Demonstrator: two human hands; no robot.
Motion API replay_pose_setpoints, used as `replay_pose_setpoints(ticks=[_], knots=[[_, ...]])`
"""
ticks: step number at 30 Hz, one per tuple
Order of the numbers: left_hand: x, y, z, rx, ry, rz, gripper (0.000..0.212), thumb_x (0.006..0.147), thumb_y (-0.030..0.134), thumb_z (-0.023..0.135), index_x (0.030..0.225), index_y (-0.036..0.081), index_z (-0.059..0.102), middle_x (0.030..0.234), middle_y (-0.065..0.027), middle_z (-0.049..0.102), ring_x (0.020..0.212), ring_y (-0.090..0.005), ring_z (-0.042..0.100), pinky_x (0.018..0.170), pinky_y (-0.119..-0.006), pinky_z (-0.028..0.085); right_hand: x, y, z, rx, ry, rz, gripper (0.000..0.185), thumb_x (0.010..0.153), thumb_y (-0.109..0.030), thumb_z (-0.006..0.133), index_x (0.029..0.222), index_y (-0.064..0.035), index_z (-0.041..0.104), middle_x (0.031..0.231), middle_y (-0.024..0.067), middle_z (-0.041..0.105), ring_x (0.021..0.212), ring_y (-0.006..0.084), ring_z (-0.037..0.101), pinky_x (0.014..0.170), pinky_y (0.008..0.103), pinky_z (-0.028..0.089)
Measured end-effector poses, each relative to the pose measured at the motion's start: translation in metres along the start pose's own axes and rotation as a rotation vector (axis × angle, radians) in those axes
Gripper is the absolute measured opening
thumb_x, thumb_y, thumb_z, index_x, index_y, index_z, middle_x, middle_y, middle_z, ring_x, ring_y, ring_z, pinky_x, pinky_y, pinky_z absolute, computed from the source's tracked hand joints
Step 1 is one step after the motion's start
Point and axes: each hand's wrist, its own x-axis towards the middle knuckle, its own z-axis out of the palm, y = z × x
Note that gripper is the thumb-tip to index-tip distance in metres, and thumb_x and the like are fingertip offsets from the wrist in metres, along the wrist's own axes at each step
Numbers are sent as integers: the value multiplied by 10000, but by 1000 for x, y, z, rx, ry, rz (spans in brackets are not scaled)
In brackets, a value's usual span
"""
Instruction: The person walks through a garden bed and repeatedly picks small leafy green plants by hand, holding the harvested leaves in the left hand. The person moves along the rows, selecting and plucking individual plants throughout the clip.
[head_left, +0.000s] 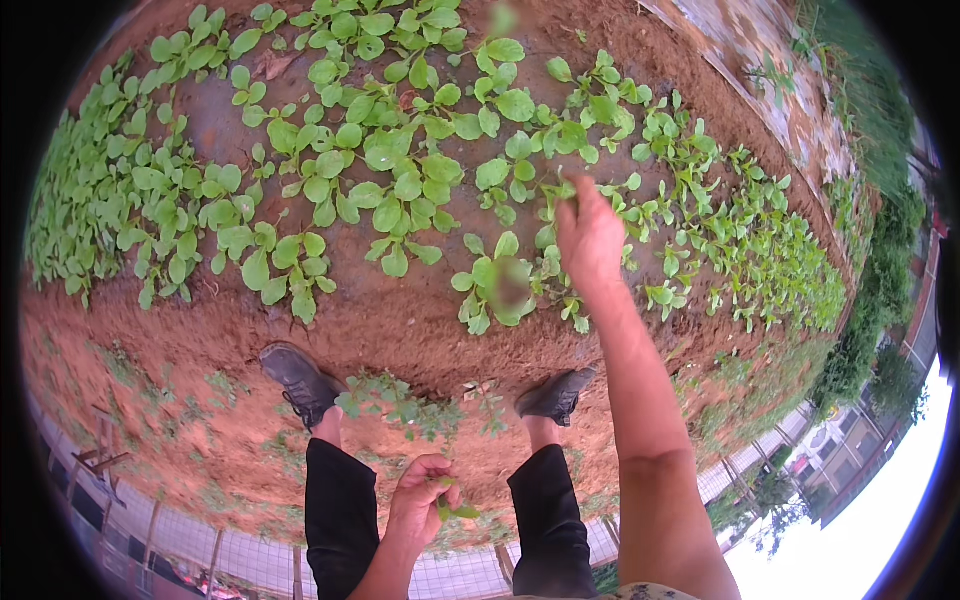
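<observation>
My left hand is low in the view between my knees, its fingers closed on a few plucked green leaves. My right hand is stretched out over the planted bed, its fingertips down among leafy green seedlings. Those fingertips touch or nearly touch a small plant; whether they pinch it is hard to tell. Broad-leaved seedlings grow in loose clumps to the left of this hand. Smaller, denser seedlings stand to its right.
My dark shoes are planted on reddish soil along the bed's near edge, with low weeds between them. Dense seedlings cover the bed's left end. A wire fence runs behind me. Pale sheeting lies beyond the bed at upper right.
</observation>
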Motion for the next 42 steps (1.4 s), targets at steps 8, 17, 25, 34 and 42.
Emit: replay_pose_setpoints(ticks=[8, 17, 25, 34, 42], knots=[[4, -3, 1, -7, 40, -20, 240, 824, -53, 585, 1042, 46, 576, 921, -73, 590, 650, -176, 562, 583, -336, 433, 128, 52, 21, -337, -109, 232, 322, 830, -326, 620, 1100, -152, 646, 1035, 158, 664, 965, 342, 629, 823, 438, 502], [7, -2, 6, -20, 63, -37, 224, 829, -49, 587, 1039, 31, 580, 908, -79, 585, 651, -187, 568, 583, -334, 444, 184, 57, 17, -531, -89, 110, 285, 858, -331, 592, 1089, -170, 636, 1025, 127, 669, 970, 330, 628, 813, 445, 508], [9, -4, 7, -32, 77, -36, 212, 839, -48, 581, 1039, 20, 585, 924, -83, 598, 636, -179, 568, 578, -320, 453, 220, 52, 38, -471, -77, 56, 297, 844, -328, 575, 1073, -152, 645, 1093, 136, 653, 1039, 325, 608, 862, 427, 499], [9, -2, 10, 40, 117, -40, 213, 844, -44, 577, 1045, 25, 583, 938, -80, 602, 633, -175, 565, 578, -325, 447, 202, 44, 22, 648, -174, 374, 261, 864, -191, 611, 1085, -52, 623, 790, 60, 636, 468, 94, 408, 446, 263, 342], [11, -5, 6, 39, 103, -53, 216, 848, -35, 579, 1053, 32, 578, 964, -77, 597, 642, -175, 568, 582, -326, 446, 104, 86, 9, 513, -21, 426, 201, 833, -134, 612, 1015, -63, 657, 818, 54, 652, 591, 100, 499, 565, 255, 411]])
